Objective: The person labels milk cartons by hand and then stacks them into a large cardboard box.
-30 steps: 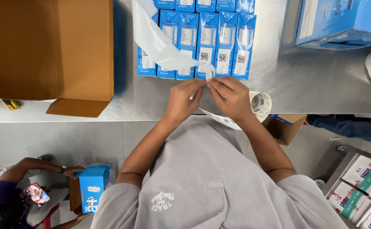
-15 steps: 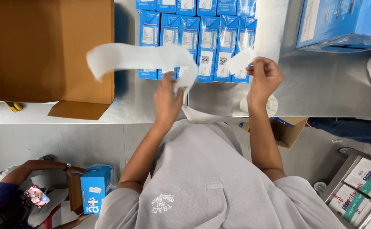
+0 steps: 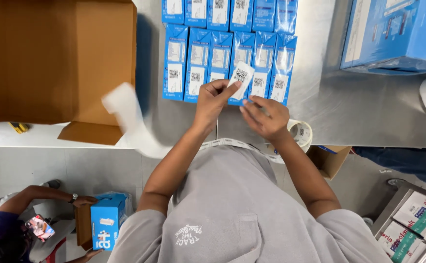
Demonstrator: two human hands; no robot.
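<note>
My left hand pinches a small white sticker label with a printed code, held above a row of blue cartons on the steel table. My right hand hovers just below and to the right of the label, fingers spread and holding nothing. A long white strip of backing paper trails off to the left, blurred. A roll of labels sits by my right wrist at the table edge.
A big open brown cardboard box stands at the left. A large blue shrink-wrapped pack lies at the upper right. Below left, another person's hand rests on a blue box. More boxes fill a rack at lower right.
The hands, spread apart while pulling the backing strip, have come together again. The left hand now holds a peeled label over the cartons, and the strip has dropped to the left.
</note>
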